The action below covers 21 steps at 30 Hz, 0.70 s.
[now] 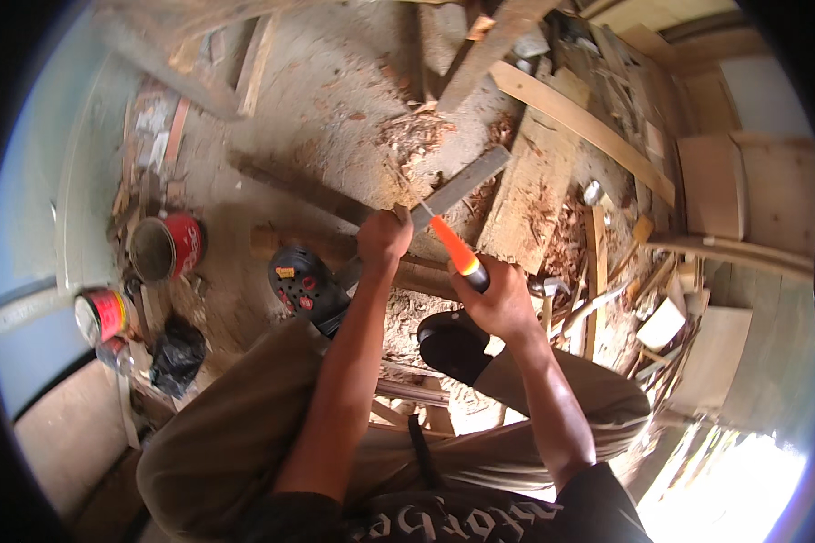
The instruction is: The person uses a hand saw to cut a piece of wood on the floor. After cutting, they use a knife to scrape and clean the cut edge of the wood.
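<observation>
We cannot make out the far tip of the orange-handled tool: its thin metal shank fades into the busy ground beyond the handle. The right hand covers part of the dark butt, and the left hand hides where the grey bar and the dark bar meet. Glare washes out the edge at 4 o'clock.

The tool lies just right of the picture's middle, between the 2 hands, its long axis running from 11 to 5 o'clock, shank end toward 11. The grey bar reaches toward 1 o'clock; the dark bar stretches off toward 10.

Our right hand is closed around the tool's dark butt. Our left hand rests against the bars, back toward us; its fingers are mostly hidden, so we cannot tell how tightly they close. Below it, at 8 o'clock, sits 1 black clog.
</observation>
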Tool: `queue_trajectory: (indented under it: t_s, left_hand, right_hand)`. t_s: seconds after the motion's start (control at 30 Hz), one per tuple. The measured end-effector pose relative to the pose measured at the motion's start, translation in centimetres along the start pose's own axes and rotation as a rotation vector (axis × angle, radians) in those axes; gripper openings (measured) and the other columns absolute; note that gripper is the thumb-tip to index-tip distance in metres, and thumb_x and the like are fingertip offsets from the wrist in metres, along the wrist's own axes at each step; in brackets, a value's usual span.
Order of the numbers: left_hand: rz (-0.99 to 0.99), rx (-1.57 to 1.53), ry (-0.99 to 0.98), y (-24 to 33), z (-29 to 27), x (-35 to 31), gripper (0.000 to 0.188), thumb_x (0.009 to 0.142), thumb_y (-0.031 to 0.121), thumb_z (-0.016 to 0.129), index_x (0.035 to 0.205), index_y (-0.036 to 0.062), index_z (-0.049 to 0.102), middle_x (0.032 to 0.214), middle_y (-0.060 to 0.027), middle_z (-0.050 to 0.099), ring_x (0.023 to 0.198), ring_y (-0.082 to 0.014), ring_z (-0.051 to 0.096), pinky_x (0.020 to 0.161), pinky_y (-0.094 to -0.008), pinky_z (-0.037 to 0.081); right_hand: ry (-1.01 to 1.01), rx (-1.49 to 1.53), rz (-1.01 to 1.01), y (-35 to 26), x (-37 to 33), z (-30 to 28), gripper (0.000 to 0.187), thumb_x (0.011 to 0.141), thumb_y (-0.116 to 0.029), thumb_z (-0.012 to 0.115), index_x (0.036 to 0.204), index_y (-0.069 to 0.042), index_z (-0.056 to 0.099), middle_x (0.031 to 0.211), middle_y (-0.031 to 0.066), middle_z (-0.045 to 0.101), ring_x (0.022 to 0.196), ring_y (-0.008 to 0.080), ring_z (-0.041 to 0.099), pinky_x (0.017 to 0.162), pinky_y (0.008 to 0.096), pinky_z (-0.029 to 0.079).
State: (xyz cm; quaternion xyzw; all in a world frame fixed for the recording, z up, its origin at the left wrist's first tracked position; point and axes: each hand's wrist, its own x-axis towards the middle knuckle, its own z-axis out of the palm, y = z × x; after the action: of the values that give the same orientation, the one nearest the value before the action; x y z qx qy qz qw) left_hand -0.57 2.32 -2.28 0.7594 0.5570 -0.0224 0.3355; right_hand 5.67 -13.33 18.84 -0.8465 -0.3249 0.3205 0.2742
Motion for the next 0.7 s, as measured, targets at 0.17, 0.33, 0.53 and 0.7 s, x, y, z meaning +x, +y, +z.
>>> queue_trajectory:
  t_s: [0.17, 0.33, 0.53, 0.7]
  left_hand:
    - [0.043, 0.007, 0.05, -0.8, 0.1, 0.3, 0.069, 0.099, 0.054, 0.036, 0.099, -0.0048, 0.073, 0.103, -0.0311, 0.069, 0.098, -0.0477, 0.067, 0.091, -0.0529, 0.052]
    - [0.202, 0.016, 0.002, -1.4, 0.8, 0.2, 0.075, 0.102, 0.059, 0.032, 0.101, -0.0032, 0.073, 0.108, -0.029, 0.069, 0.102, -0.048, 0.065, 0.091, -0.0543, 0.05]
    - [0.793, -0.019, 0.223, -4.3, 0.6, -0.4, 0.044, 0.101, 0.041, 0.051, 0.109, 0.0, 0.065, 0.106, -0.0246, 0.067, 0.101, -0.045, 0.063, 0.087, -0.0526, 0.051]
    - [0.89, -0.023, -0.01, -6.0, -3.0, 0.4, 0.043, 0.094, 0.037, 0.059, 0.116, 0.0008, 0.063, 0.116, -0.0251, 0.065, 0.106, -0.0426, 0.062, 0.09, -0.0498, 0.051]
  right_hand:
    - [0.177, 0.057, 0.038, -4.7, -11.5, -7.5, 0.025, 0.074, -0.012, 0.078, 0.097, -0.002, 0.074, 0.076, 0.0177, 0.069, 0.069, 0.0329, 0.071, 0.068, 0.0384, 0.056]
    - [0.726, 0.224, 0.077, 0.4, -22.6, -14.2, 0.014, 0.086, -0.004, 0.07, 0.098, 0.0, 0.072, 0.073, 0.0046, 0.07, 0.065, 0.0136, 0.066, 0.062, 0.0297, 0.05]
    - [1.237, 0.179, 0.096, 9.2, -25.2, -17.0, 0.023, 0.095, -0.022, 0.072, 0.092, 0.001, 0.072, 0.061, -0.0041, 0.059, 0.057, 0.0038, 0.048, 0.053, 0.0252, 0.037]
    - [1.288, 0.141, 0.362, 22.7, -22.7, -7.2, 0.03, 0.095, -0.026, 0.069, 0.107, 0.002, 0.069, 0.07, 0.0171, 0.069, 0.065, 0.0236, 0.07, 0.057, 0.042, 0.052]
